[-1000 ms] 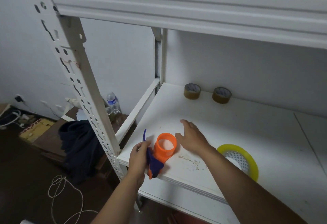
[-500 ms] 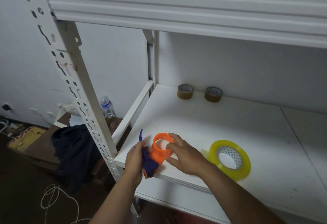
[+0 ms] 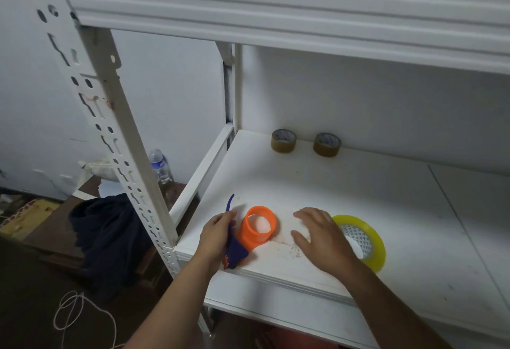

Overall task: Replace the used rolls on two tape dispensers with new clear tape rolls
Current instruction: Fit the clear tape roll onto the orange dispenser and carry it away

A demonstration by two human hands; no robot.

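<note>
An orange tape dispenser (image 3: 258, 228) with a purple handle lies at the front left corner of the white shelf (image 3: 345, 199); its round core carries no roll. My left hand (image 3: 218, 234) grips the purple handle. My right hand (image 3: 321, 237) hovers with spread fingers just right of the dispenser, above the shelf. A clear, yellowish tape roll (image 3: 361, 241) lies flat right behind that hand, partly covered by it. Two small brown used rolls (image 3: 283, 140) (image 3: 327, 144) stand at the back of the shelf by the wall.
An upper shelf beam (image 3: 276, 17) hangs low overhead. The perforated metal upright (image 3: 118, 139) stands left of the shelf. On the floor to the left are a water bottle (image 3: 160, 166), dark cloth (image 3: 107, 227), a cord and clutter.
My right hand has let go of the dispenser's orange core and moved right toward the clear roll. The left hand keeps its hold on the handle.
</note>
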